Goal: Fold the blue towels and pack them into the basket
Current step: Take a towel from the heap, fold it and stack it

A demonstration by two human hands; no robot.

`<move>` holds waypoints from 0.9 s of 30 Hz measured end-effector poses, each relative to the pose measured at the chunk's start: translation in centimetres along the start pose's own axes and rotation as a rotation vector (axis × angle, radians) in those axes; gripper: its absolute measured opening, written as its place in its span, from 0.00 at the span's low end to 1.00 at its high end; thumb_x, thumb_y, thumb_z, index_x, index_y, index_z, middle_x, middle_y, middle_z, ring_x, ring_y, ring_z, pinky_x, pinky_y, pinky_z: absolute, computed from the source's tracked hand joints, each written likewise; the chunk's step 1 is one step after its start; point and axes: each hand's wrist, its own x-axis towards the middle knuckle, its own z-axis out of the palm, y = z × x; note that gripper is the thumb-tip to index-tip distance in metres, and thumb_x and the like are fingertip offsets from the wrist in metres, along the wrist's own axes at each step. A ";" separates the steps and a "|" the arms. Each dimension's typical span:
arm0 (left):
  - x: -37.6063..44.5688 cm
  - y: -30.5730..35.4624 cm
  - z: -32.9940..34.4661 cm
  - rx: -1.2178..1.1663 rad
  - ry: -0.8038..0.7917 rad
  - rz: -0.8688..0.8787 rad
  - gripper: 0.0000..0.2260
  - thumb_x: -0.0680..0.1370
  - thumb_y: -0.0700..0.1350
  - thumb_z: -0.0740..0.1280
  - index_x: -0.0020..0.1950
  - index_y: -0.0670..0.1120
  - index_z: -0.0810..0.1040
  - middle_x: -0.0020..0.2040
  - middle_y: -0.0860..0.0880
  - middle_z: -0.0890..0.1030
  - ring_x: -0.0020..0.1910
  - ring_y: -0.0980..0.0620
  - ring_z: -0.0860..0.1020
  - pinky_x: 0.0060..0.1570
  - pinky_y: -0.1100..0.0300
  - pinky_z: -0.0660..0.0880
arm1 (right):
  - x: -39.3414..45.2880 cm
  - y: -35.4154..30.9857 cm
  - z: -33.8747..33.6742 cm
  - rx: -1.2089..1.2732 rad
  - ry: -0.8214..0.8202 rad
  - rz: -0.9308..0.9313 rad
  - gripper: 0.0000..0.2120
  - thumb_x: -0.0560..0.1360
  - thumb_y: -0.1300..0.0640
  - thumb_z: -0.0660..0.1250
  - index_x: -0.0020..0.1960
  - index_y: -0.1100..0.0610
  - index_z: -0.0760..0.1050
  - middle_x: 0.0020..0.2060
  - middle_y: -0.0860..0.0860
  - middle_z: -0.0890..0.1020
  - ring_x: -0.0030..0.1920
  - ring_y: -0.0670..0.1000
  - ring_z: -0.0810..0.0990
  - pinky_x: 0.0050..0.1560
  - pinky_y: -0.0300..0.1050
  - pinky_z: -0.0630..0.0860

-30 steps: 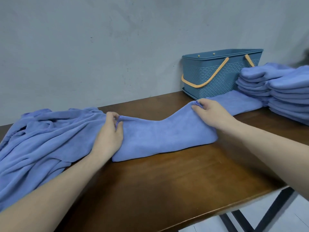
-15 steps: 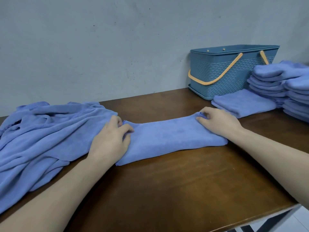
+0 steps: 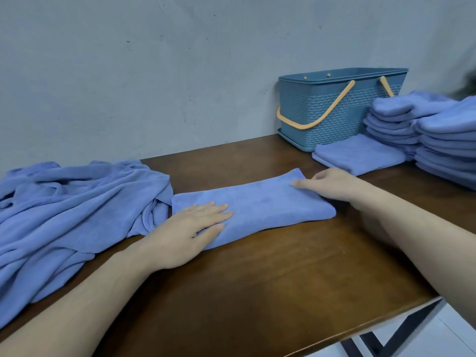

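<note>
Two hands are flat on the folded strip of towel (image 3: pixel 253 204) at centre frame now. A second ago we had its ends pinched and lifted; now our left hand (image 3: pixel 185 228) presses it with straight fingers, and our right hand (image 3: pixel 332 186) rests on the far end, fingers loosely extended, gripping nothing. So this fold is laid and we're smoothing it. Next, we reckon, comes another fold. The basket (image 3: pixel 334 109) waits at upper right, behind one folded towel (image 3: pixel 360 155), with stacks of folded towels (image 3: pixel 438 135) beside it. The unfolded pile (image 3: pixel 72 202) sits at left.
</note>
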 end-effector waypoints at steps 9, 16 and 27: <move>0.2 -0.2 0.2 -0.111 0.234 0.003 0.22 0.82 0.65 0.52 0.69 0.60 0.76 0.71 0.66 0.71 0.73 0.69 0.62 0.75 0.64 0.59 | -2.5 -2.2 -0.6 0.252 -0.036 -0.088 0.17 0.74 0.46 0.74 0.46 0.60 0.77 0.40 0.54 0.79 0.40 0.50 0.78 0.43 0.46 0.72; 0.0 1.4 -1.1 -0.286 0.710 0.024 0.08 0.82 0.47 0.61 0.57 0.54 0.79 0.52 0.60 0.79 0.52 0.61 0.76 0.52 0.73 0.68 | -4.1 -6.4 -0.4 0.771 -0.178 -0.196 0.13 0.77 0.62 0.68 0.59 0.51 0.82 0.51 0.52 0.87 0.52 0.50 0.86 0.52 0.45 0.80; 0.4 2.5 -3.1 -1.179 0.679 -0.323 0.08 0.85 0.52 0.58 0.62 0.51 0.71 0.41 0.44 0.83 0.31 0.46 0.77 0.30 0.57 0.75 | -5.9 -14.8 6.7 0.517 -0.125 -0.527 0.26 0.74 0.62 0.74 0.68 0.49 0.70 0.44 0.53 0.87 0.39 0.44 0.82 0.44 0.37 0.77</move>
